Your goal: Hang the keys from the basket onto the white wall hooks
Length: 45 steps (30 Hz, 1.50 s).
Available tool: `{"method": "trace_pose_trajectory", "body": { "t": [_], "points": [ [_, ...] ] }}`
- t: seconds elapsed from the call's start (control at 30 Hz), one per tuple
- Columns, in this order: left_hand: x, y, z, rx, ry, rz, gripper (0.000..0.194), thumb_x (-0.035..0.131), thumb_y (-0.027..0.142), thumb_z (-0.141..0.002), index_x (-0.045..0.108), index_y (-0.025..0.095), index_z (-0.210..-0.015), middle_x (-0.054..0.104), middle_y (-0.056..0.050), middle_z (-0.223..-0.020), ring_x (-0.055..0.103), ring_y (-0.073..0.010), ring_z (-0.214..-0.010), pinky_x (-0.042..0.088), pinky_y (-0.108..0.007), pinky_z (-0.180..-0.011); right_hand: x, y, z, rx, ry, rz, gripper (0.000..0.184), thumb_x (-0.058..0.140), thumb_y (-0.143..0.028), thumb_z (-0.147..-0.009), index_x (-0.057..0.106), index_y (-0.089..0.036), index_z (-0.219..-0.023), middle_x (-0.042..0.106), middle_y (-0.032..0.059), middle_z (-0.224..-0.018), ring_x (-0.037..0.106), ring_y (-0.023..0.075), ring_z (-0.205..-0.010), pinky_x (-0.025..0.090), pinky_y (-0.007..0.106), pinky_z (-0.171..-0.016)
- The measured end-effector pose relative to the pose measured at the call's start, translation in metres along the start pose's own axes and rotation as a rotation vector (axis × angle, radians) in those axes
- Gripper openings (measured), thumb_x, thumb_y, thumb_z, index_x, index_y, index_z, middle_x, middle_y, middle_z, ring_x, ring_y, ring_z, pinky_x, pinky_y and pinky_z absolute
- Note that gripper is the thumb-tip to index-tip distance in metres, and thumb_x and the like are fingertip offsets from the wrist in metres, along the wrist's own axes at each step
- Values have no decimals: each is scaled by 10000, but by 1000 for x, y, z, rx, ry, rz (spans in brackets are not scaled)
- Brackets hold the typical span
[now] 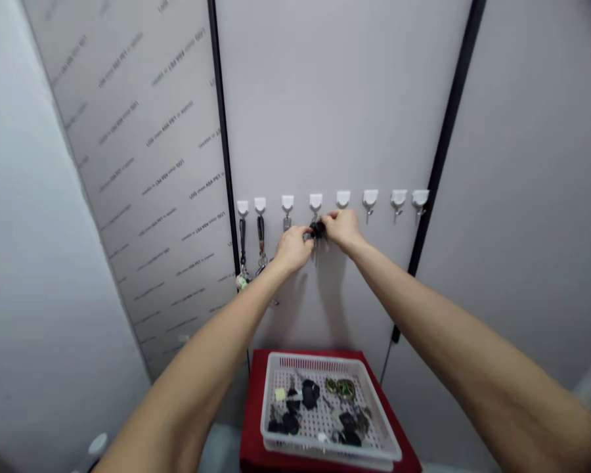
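Observation:
Both arms reach up to a row of white wall hooks. A dark bunch of keys [318, 228] hangs just under the fourth hook from the left [316, 200]. My left hand [295, 248] pinches it from the left side, and my right hand [343, 227] has its fingers closed on it from the right. Whether the ring sits fully on the hook is too small to tell. Key sets with dark straps [243, 240] hang from the two leftmost hooks. A metal piece [287, 223] hangs from the third, its lower part hidden by my left hand.
Below stands a white plastic basket [270, 394] with several key sets in it, on a red-covered stand [253, 420]. Three hooks on the right, one of them this hook [370, 196], carry small metal pieces. Black vertical strips [222, 125] edge the wall panel.

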<state>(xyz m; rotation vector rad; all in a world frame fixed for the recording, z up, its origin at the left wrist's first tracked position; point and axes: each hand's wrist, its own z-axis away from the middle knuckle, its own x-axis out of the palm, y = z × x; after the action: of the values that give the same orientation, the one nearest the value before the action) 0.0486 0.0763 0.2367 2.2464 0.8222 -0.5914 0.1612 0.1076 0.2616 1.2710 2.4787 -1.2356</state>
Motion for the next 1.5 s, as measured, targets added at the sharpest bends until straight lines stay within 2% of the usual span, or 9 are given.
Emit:
{"method": "trace_pose_trajectory", "body": {
  "t": [0.1,0.17,0.3,0.37,0.5,0.73,1.0,1.13,1.5],
  "points": [
    [6,-14,34,29,-29,24,277,421,158,-649,498,125,-913,532,-47,-896,484,-116,-798,357,-245,-751,-2,20,29,-85,77,-70,267,387,-242,-648,567,-118,-801,585,59,-746,515,127,-659,377,255,-627],
    [16,-32,68,36,-132,47,268,418,168,-654,495,134,-909,534,-32,-884,481,-104,-795,360,-229,-743,1,40,64,-132,25,-77,266,385,-233,-655,556,-121,-825,582,52,-774,510,121,-680,375,258,-653],
    [45,-74,149,-29,-459,-23,249,420,171,-646,510,136,-875,546,-41,-863,482,-118,-791,363,-232,-729,19,87,164,-140,-520,-18,205,404,-192,-649,577,-125,-738,594,51,-736,516,118,-668,385,234,-640],
    [57,-91,183,-46,-608,-118,249,421,172,-639,514,151,-870,551,-46,-865,476,-141,-809,357,-259,-730,32,106,208,-131,-728,32,202,403,-177,-650,578,-139,-744,594,47,-750,514,118,-681,380,225,-647],
    [68,-102,215,-7,-736,-272,238,427,165,-627,522,182,-845,555,-41,-869,463,-173,-839,319,-320,-752,49,129,250,-166,-847,164,203,446,-181,-624,567,-165,-787,572,41,-814,482,141,-787,343,238,-716],
    [87,-87,216,-20,-645,-403,196,414,244,-656,516,170,-805,558,-54,-826,457,-185,-829,172,-416,-843,53,135,251,-178,-888,339,282,413,-280,-659,514,-196,-909,530,58,-914,445,186,-869,309,300,-726],
    [108,-85,218,-25,-657,-367,202,465,286,-624,516,167,-779,554,-58,-829,450,-199,-835,225,-387,-813,47,144,246,-271,-962,296,258,429,-149,-592,542,-145,-824,550,68,-845,475,147,-793,321,224,-692],
    [109,-87,217,-58,-645,-347,160,422,243,-655,522,167,-755,559,-51,-821,453,-190,-836,236,-378,-807,45,147,247,-199,-903,288,194,379,-132,-627,571,-140,-657,572,59,-709,492,122,-669,331,206,-630],
    [100,-83,204,-232,-651,-190,172,402,217,-656,530,167,-759,574,-55,-804,497,-174,-780,343,-306,-713,31,144,215,114,-794,-32,208,407,-276,-639,559,-134,-641,556,16,-568,470,99,-517,338,198,-507]
  ]
}}
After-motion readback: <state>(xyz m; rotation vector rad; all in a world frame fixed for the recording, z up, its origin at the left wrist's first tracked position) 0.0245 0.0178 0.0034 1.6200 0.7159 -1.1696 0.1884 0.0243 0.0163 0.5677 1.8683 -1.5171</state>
